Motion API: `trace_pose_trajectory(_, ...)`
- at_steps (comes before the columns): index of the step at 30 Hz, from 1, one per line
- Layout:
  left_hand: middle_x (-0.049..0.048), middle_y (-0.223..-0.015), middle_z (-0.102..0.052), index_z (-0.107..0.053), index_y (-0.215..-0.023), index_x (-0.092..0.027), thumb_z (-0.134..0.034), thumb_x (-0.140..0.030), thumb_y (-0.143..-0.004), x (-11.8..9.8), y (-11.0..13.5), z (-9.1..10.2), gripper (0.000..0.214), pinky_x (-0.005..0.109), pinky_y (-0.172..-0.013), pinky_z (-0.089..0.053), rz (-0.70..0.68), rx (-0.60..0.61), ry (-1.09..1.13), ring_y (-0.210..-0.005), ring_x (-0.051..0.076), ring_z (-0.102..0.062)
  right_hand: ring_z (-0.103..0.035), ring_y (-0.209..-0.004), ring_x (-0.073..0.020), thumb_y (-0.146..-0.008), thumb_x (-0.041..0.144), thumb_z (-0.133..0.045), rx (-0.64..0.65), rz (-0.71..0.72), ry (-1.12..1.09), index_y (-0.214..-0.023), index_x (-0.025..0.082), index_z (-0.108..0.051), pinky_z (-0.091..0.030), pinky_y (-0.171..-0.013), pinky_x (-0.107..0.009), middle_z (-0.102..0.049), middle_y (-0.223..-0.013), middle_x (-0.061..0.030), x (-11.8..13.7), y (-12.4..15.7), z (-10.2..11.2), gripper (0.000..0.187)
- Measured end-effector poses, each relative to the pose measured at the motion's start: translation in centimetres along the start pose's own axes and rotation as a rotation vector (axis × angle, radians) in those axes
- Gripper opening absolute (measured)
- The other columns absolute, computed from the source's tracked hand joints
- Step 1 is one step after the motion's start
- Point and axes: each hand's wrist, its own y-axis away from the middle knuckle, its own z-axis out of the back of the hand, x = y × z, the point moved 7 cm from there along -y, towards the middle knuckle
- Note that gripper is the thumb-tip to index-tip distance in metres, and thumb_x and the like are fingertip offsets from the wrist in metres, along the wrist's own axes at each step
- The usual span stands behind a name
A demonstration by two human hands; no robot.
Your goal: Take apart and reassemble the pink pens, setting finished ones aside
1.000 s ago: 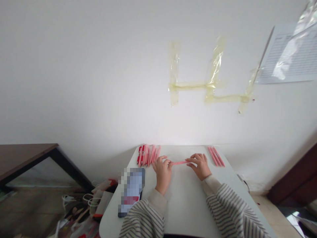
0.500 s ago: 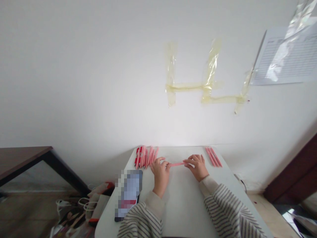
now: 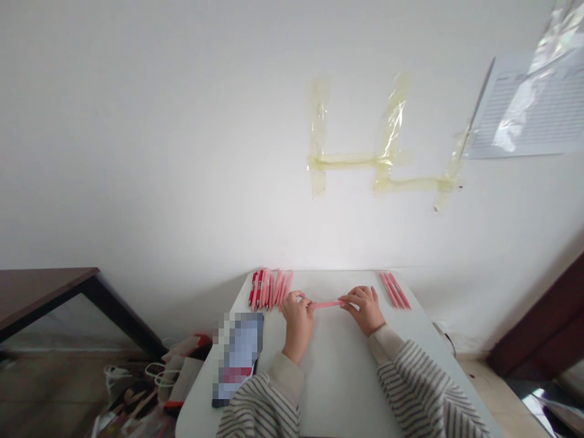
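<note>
A slim pink pen (image 3: 326,304) lies level between my two hands, above the white table (image 3: 340,377). My left hand (image 3: 297,319) pinches its left end between thumb and fingers. At the other end, my right hand (image 3: 364,307) grips it with fingertips closed. Left of my left hand are several pink and red pens (image 3: 269,289) in a loose row at the table's far edge. Several more pink pens (image 3: 395,290) lie side by side, slanted, to the right of my right hand.
A phone (image 3: 239,356) with a blurred screen lies on the table's left side. Bags and cables (image 3: 159,383) crowd the floor at left, near a dark desk (image 3: 50,283). Behind the table rises a white wall (image 3: 182,152) with yellowish tape (image 3: 349,161).
Both hands keep hold of the pink pen in nearly the same place. The whole view has shifted very slightly.
</note>
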Motion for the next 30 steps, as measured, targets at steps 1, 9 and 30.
trace_pose_trajectory(1, 0.0075, -0.106, -0.060, -0.073, -0.077, -0.020, -0.067, -0.020, -0.085, 0.0, 0.0, 0.0, 0.011, 0.047, -0.098, -0.043, -0.004, -0.001, 0.005, -0.106, 0.026, -0.054, -0.055, -0.109, -0.0272, -0.095, 0.048, -0.060, -0.003, -0.002, 0.004, -0.106, 0.040, -0.077, -0.022, -0.114, -0.067, -0.071, -0.098, -0.0047, 0.0, 0.0, 0.0, 0.022)
trace_pose_trajectory(9, 0.0069, -0.108, -0.056, -0.072, -0.085, -0.022, -0.067, -0.023, -0.087, -0.5, 0.1, 0.5, 0.006, 0.045, -0.098, -0.042, -0.009, 0.020, 0.058, -0.108, 0.025, -0.053, -0.056, -0.106, -0.0269, -0.096, 0.053, -0.055, -0.019, -0.008, 0.039, -0.094, 0.034, -0.078, -0.029, -0.111, -0.065, -0.070, -0.101, -0.0057, 0.0, -0.1, -0.2, 0.029)
trace_pose_trajectory(30, 0.0075, -0.118, -0.058, -0.076, -0.091, -0.027, -0.061, -0.027, -0.091, -0.3, 0.1, 1.3, 0.016, 0.052, -0.103, -0.034, 0.063, 0.030, -0.067, -0.116, 0.029, -0.050, -0.056, -0.105, -0.0251, -0.099, 0.050, -0.053, -0.085, -0.032, 0.042, -0.104, 0.038, -0.077, -0.039, -0.100, -0.048, -0.068, -0.104, -0.0053, -0.3, 0.0, 0.5, 0.028)
